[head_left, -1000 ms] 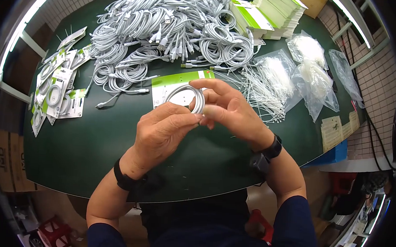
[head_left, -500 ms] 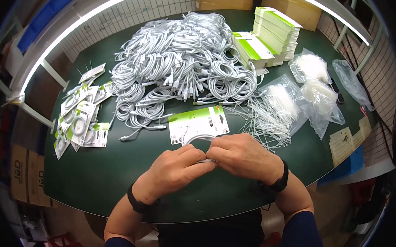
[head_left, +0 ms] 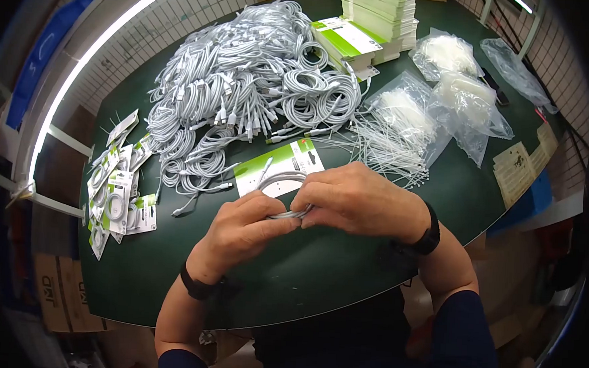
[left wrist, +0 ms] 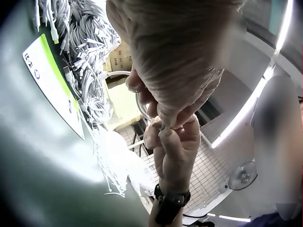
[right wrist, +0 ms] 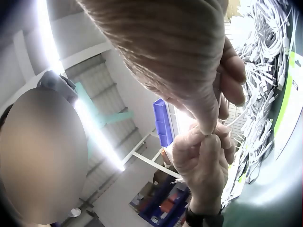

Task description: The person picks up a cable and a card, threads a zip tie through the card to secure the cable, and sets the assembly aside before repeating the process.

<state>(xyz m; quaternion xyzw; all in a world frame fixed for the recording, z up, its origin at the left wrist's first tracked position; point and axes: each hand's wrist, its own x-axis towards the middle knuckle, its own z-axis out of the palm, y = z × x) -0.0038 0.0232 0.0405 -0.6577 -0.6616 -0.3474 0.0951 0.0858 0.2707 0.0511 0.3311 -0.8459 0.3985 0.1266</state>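
A coiled white cable (head_left: 285, 177) is held between both hands in the head view. The left hand (head_left: 242, 229) pinches the coil's near side from the left, and the right hand (head_left: 360, 204) grips it from the right, their fingertips almost meeting. One white cable end (head_left: 266, 169) sticks up over a green and white card (head_left: 289, 158) lying flat behind the hands. In the left wrist view the right hand (left wrist: 175, 151) has its thumb and fingers pressed together. In the right wrist view the left hand (right wrist: 203, 161) does the same; the pinched part is mostly hidden.
Beyond the card lies a large heap of white cables (head_left: 227, 67). Carded cables (head_left: 117, 198) are piled at the left. Stacked cards (head_left: 376, 22) stand at the back, with loose white ties (head_left: 389, 149) and plastic bags (head_left: 472, 107) at the right.
From the earliest view, the right hand has turned and closed its fingers on the coil, which now lies flatter. The head view has shifted, and a cable end now shows upright over the card.
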